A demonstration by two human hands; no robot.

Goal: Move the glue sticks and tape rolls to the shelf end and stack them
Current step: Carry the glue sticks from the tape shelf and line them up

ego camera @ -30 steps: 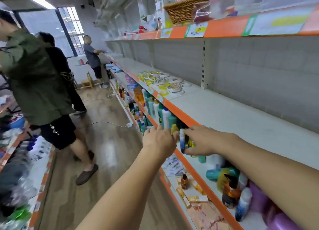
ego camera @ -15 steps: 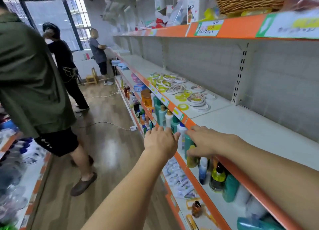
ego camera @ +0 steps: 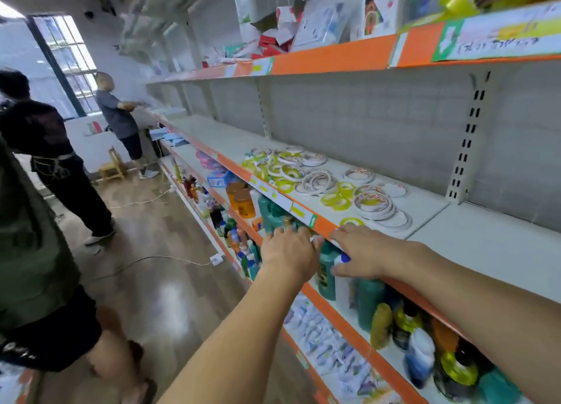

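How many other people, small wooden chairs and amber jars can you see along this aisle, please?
Other people: 3, in a green top, a black top and a grey top
Small wooden chair: 1
Amber jars: 2
Total: 6

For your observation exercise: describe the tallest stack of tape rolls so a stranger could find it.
On the white middle shelf with the orange front edge, find the scattered tape rings. The stack of white tape rolls sits nearest the camera's end; unlike the flat single rings around it, it rises several rolls high.

Both forearms are bare, with no sleeve in view. The left hand (ego camera: 288,252) and the right hand (ego camera: 361,252) wear no glove, ring or watch.
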